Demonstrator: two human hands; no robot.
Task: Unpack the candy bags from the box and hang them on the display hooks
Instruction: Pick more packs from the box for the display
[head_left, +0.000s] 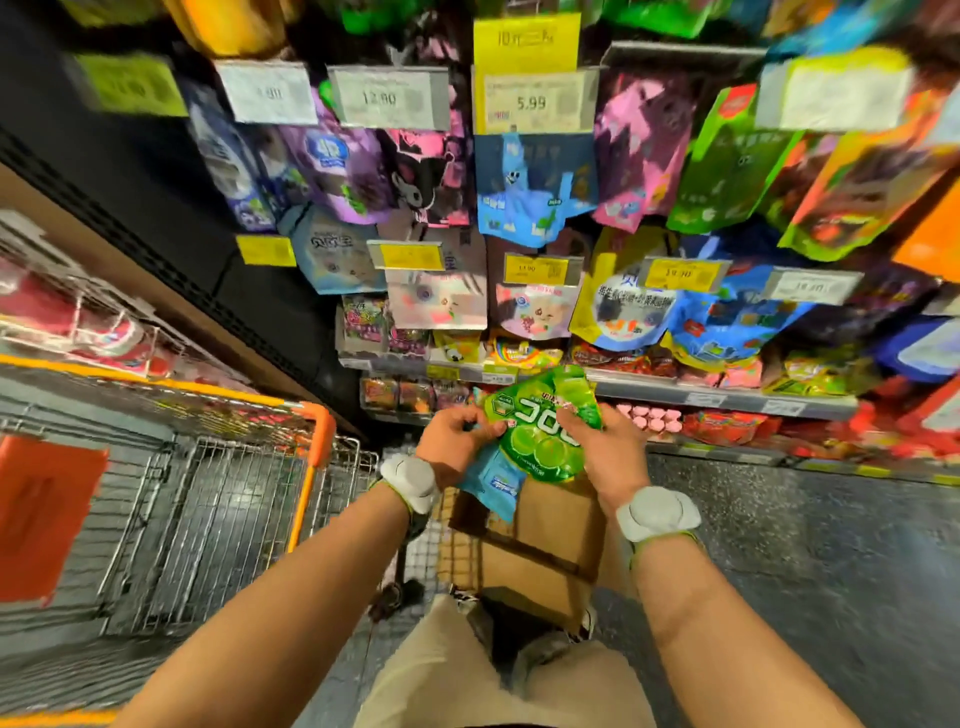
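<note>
i see my left hand (457, 441) pinching the left edge of the green candy bag (545, 423) and my right hand (608, 447) gripping its right edge, with a blue bag (491, 480) tucked beneath. the bags sit over the open cardboard box (540, 540), below the crowded display hooks (530, 171). an orange-handled cart (311, 447) hems in the left; bare floor (810, 545) opens on the right.

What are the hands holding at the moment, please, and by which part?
Both hands hold candy bags. The left hand pinches the green bag at its left edge, with a blue bag beneath; the right hand grips the green bag's right edge.
</note>
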